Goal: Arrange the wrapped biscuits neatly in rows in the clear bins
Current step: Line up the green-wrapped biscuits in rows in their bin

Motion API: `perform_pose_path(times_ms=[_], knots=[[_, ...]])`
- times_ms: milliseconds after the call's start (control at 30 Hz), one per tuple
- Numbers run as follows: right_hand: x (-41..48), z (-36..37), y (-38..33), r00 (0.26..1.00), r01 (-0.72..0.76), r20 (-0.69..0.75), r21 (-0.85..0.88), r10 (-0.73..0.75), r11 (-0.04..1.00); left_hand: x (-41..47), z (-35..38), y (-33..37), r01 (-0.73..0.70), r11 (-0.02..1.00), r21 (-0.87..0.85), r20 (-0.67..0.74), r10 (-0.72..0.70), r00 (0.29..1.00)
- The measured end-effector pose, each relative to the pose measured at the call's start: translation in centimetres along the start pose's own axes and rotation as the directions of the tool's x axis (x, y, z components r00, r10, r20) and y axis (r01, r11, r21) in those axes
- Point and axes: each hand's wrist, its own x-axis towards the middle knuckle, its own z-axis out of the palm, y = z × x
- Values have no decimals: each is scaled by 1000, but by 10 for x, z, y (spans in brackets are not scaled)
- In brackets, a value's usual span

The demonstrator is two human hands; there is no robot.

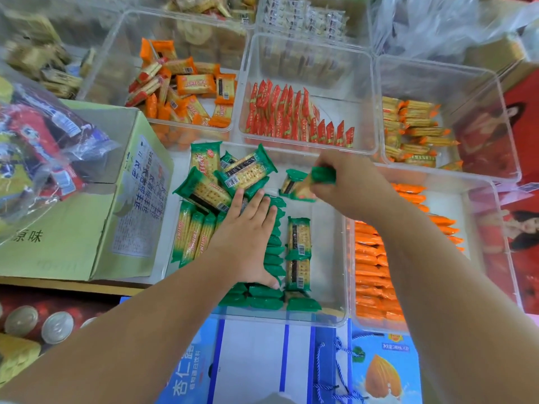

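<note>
L hand [248, 231] lay flat, fingers spread, pressing on green packs [272, 258] stood in a row in the near bin [335, 313] (holding nothing). R hand [347, 185] hovered over the same bin w/ fingers pinched round 1 green pack [303, 186]. Loose packs [227, 176] lay piled at the far-left corner.

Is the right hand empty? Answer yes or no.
No: the right hand pinches a green-wrapped biscuit above the clear bin.
</note>
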Motion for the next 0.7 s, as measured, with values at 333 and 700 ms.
perform_pose_path(times_ms=[333, 700], knots=[[43, 86, -10, 993, -36, 110, 60, 29, 998, -1, -3, 0, 17, 1000, -12, 20, -16, 1000], [54, 111, -7, 994, -94, 52, -112, 100, 989, 2, -33, -7, -92, 994, 55, -232, 103, 967]])
